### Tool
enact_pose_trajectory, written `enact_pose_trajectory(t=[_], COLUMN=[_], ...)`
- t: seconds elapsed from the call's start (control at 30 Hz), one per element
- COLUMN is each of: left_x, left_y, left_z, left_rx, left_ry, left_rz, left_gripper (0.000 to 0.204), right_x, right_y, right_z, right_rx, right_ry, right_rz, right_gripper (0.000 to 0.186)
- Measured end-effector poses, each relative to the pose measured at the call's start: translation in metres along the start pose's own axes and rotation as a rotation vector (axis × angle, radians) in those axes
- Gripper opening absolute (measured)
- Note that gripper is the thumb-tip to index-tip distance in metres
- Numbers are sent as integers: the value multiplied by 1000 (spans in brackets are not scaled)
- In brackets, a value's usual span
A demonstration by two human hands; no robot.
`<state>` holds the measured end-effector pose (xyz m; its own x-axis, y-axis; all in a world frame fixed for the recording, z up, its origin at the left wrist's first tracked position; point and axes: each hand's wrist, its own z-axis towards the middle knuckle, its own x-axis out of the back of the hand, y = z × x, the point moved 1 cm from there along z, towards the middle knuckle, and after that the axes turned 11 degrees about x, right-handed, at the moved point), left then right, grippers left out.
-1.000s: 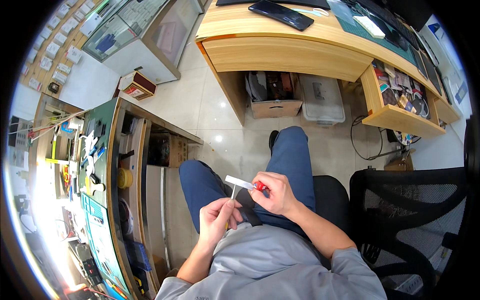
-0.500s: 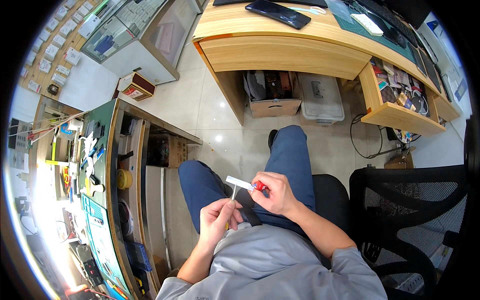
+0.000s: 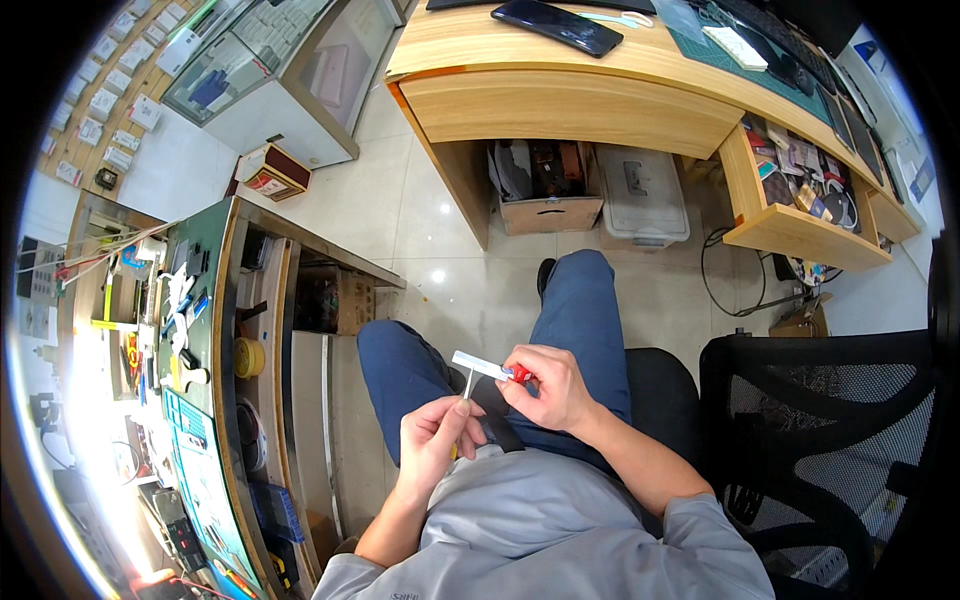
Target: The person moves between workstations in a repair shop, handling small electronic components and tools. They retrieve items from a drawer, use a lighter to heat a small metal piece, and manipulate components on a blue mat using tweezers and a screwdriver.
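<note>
My left hand (image 3: 440,436) is closed, pinching a thin pale stick (image 3: 468,385) between thumb and fingers. The stick points up and away from me, over my lap. Its upper end meets or passes the middle of a narrow, flat white strip (image 3: 479,366), making a T shape. I cannot tell whether the two are joined. At the strip's right end my right hand (image 3: 550,388) grips a small red piece (image 3: 519,374) with fingers curled round it. Its kind is partly hidden by the fingers. A bit of yellow (image 3: 454,452) shows under my left hand.
A wooden desk (image 3: 570,105) stands ahead, bearing a black phone (image 3: 556,27). Its cluttered drawer (image 3: 805,235) juts out at right. Beneath sit a cardboard box (image 3: 552,215) and a lidded bin (image 3: 642,200). Left is a tool-strewn workbench (image 3: 205,235); right, a black mesh chair (image 3: 820,400).
Both hands, the stick and the white strip stay almost in place. The red piece in my right hand looks very slightly shifted.
</note>
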<state>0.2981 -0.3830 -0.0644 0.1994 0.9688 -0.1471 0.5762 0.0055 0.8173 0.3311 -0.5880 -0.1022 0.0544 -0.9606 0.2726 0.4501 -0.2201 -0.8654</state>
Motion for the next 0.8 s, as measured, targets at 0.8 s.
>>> enact_pose_trajectory(t=[0.8], left_x=[2], left_y=[-2], left_z=[5], left_rx=[11], left_ry=[0], left_rz=[-29], left_gripper=[30], right_x=[-3], right_y=[6], right_z=[2], right_rx=[19], right_ry=[4], right_rz=[-2], right_gripper=[10])
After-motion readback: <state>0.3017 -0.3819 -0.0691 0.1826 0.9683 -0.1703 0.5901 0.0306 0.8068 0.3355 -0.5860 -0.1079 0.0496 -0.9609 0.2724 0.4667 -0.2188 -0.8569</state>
